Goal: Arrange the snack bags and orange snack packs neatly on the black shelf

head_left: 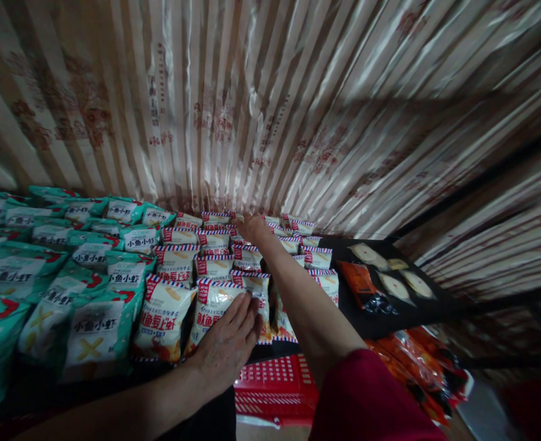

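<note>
Head camera view: a black-covered table (412, 312) carried rows of glossy white snack bags with red lettering and blue-and-red striped edges (161, 318), set across its middle. The person's left hand (229, 334) lay over the front of these bags in the near row, its fingers together; whether they gripped was unclear. The right hand (253, 229), its arm in a maroon sleeve (366, 398), reached across to the far rows of the same bags; its fingers were partly hidden, so one could not tell if they were clamped on anything. To the left stood many teal-and-white snack bags (98, 337). To the right lay an orange plastic packet (358, 285) and flat, pale packs (368, 256). A red perforated plastic basket (275, 383) sat below the near edge, and a beige striped curtain (234, 92) hung behind.
</note>
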The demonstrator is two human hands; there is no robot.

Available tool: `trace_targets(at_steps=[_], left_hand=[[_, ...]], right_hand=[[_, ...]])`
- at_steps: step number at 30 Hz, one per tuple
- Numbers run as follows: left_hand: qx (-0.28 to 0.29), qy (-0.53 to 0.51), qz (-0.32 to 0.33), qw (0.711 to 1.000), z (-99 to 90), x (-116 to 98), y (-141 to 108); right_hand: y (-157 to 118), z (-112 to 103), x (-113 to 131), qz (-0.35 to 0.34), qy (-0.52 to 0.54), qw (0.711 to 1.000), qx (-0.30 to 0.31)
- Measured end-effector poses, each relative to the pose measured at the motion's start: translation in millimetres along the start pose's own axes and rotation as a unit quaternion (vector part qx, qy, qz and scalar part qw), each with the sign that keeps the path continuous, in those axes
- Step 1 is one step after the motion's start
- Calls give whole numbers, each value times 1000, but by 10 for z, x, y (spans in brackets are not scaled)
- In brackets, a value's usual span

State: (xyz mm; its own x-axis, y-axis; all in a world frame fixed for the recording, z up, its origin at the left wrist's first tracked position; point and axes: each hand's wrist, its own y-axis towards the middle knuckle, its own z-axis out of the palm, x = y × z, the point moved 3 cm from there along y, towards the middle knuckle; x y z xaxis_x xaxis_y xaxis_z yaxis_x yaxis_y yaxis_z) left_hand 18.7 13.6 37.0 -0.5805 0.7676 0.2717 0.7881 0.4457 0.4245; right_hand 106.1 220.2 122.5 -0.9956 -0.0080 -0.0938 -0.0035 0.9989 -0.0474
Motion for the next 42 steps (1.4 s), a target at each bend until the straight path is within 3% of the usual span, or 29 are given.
trace_targets(at_steps=[2,7,10,14,20,25,34,42], left_hand=[[3,-4,-9,1000,-7,-8,1],[12,-21,-9,1000,-57,-11,13],[20,-41,-4,999,-66,-14,28],[24,-45,-6,999,-71,-39,42],[21,-32,-20,999,-100,-80,72],[20,-42,-32,998,-162,-74,108],[-24,-75,-79,994,-124,-93,108],[-20,-60,-123,990,-47,-187,113]], right_hand=[[-86,-84,41,12,44,999,-22],[-424,-237,95,-80,123,977,-157],[-668,-249,10,-94,170,955,-224],[-1000,-195,-184,-77,229,934,-262],[-1439,-1,-433,-76,259,923,-275],[-1633,229,-457,-116,285,915,-260],[-1755,488,-252,-149,266,927,-217],[-1753,553,-282,-175,288,918,-210]])
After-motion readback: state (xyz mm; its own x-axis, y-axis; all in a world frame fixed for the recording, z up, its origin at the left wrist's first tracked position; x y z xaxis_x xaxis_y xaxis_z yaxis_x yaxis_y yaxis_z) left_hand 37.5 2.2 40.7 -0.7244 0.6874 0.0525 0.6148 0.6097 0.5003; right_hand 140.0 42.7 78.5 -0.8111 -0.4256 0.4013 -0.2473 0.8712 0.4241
